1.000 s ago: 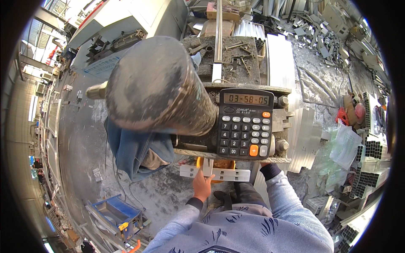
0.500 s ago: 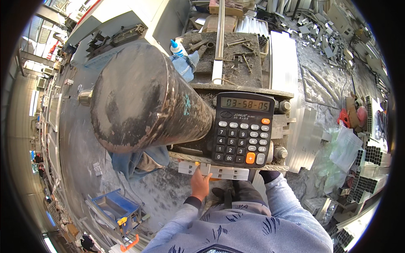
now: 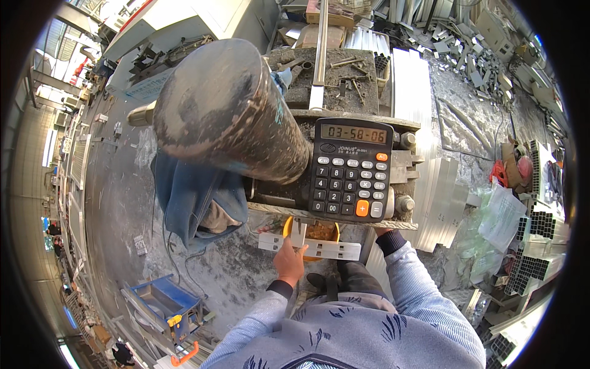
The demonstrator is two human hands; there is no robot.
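My left hand (image 3: 289, 263) is closed round a pale metal profile strip (image 3: 335, 249) with small square cut-outs, held crosswise below the machine's front edge. A short pale metal piece (image 3: 298, 232) stands up from the strip beside my fingertips; whether the two are joined I cannot tell. Beneath them is a yellow bucket (image 3: 337, 232) with brownish contents. My right hand (image 3: 383, 231) reaches under the right front corner of the machine (image 3: 362, 115). Its fingers are hidden there, so what it touches does not show.
A big dark, worn cylinder (image 3: 215, 104) rises left of a black calculator (image 3: 351, 169) on the machine. Blue cloth (image 3: 193, 197) hangs below the cylinder. A blue metal cart (image 3: 165, 301) stands lower left. Long pale profiles (image 3: 439, 197) lie at right, with scattered offcuts (image 3: 473, 61) beyond.
The machine sits higher in view, and the yellow bucket shows more. My right wrist has moved up towards the machine's edge. My left hand keeps hold of the strip, now slightly lower relative to the machine.
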